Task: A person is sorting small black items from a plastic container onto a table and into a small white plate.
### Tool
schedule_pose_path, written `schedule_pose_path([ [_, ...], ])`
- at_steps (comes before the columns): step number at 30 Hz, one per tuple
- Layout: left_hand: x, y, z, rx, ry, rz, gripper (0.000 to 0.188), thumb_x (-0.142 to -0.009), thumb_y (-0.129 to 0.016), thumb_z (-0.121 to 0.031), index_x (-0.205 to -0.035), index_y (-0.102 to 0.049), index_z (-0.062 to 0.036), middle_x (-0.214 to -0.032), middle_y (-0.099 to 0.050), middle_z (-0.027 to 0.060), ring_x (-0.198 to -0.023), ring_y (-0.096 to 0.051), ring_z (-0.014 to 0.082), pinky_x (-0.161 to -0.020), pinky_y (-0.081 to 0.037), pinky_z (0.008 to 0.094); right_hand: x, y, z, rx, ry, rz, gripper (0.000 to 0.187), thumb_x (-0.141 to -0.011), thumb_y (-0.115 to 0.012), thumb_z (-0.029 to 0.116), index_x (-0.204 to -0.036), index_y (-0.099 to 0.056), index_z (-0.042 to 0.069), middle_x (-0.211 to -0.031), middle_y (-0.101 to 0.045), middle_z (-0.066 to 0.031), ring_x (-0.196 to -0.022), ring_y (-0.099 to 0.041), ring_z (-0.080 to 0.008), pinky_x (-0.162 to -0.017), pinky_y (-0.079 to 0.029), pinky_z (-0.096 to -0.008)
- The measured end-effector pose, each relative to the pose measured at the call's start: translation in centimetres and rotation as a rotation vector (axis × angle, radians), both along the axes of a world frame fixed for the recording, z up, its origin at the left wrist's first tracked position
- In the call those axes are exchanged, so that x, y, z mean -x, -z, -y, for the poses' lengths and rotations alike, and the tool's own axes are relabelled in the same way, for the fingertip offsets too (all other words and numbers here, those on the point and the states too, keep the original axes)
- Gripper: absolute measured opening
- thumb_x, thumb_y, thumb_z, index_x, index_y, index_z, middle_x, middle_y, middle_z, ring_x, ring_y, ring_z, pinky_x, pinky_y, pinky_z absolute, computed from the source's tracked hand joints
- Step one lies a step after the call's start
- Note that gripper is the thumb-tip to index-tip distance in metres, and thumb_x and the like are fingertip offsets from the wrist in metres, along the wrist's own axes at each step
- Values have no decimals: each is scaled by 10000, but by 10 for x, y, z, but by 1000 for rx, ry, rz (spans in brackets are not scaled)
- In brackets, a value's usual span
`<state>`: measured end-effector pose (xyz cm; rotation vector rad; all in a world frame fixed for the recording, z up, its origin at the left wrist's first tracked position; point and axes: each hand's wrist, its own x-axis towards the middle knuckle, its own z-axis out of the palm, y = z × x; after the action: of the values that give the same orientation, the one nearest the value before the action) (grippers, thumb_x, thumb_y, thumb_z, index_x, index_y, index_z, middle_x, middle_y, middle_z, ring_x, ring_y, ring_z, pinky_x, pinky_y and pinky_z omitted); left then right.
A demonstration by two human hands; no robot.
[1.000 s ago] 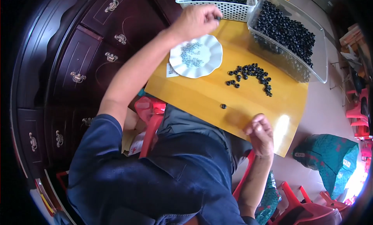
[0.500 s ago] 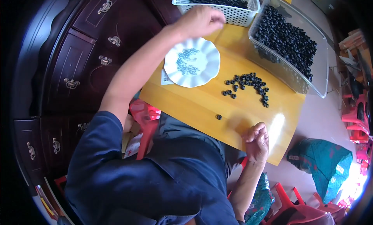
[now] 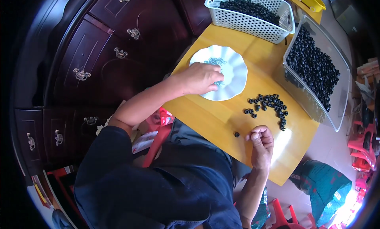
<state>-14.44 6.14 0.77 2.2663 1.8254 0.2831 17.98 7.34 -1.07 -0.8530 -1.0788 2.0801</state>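
My left hand [image 3: 202, 78] is over a white scalloped plate [image 3: 237, 76], fingers curled down among small blue-green bits [image 3: 215, 61] in it. The fingertips are drawn together, and anything between them is too small to make out. Near the front edge of the yellow table my right hand [image 3: 262, 144] is held with thumb and fingers pinched; what they hold, if anything, does not show. A single black ring-shaped piece [image 3: 236, 134] lies just left of it. Farther back, several more black ring-shaped pieces [image 3: 273, 100] form a loose curve on the table [image 3: 213, 120].
A white perforated basket [image 3: 253, 25] of black pieces stands at the back. To its right is a clear plastic bin [image 3: 303, 84] heaped with black rings. A dark wooden cabinet [image 3: 154, 55] rises at the left. Green bags [image 3: 324, 185] and red stools [image 3: 362, 146] are on the right.
My left hand has come down from beside the basket onto the plate. My right hand stays near the table edge, its fingers now pinched. The whole view has shifted.
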Motion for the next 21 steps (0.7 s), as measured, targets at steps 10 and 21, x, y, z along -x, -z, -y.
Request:
schedule_pose_path([
  [10,0,5,-5,44,-40,54,95,-839,-651,-134,-875,-606,-59,-927,-598,106,-877,-649,322,-749,-533,454,15,-4,3,-60,28,98,102,-954,-660,102,-1015,-607,41,-864,-647,-45,-814,-607,-134,-819,-473,-274],
  [21,0,9,4,-7,-28,106,104,-836,-659,-127,-912,-630,-61,-897,-590,106,-874,-645,328,-740,-524,459,27,-7,6,-16,1,47,101,-950,-666,86,-1019,-612,35,-880,-645,-32,-825,-627,-136,-819,-503,-278],
])
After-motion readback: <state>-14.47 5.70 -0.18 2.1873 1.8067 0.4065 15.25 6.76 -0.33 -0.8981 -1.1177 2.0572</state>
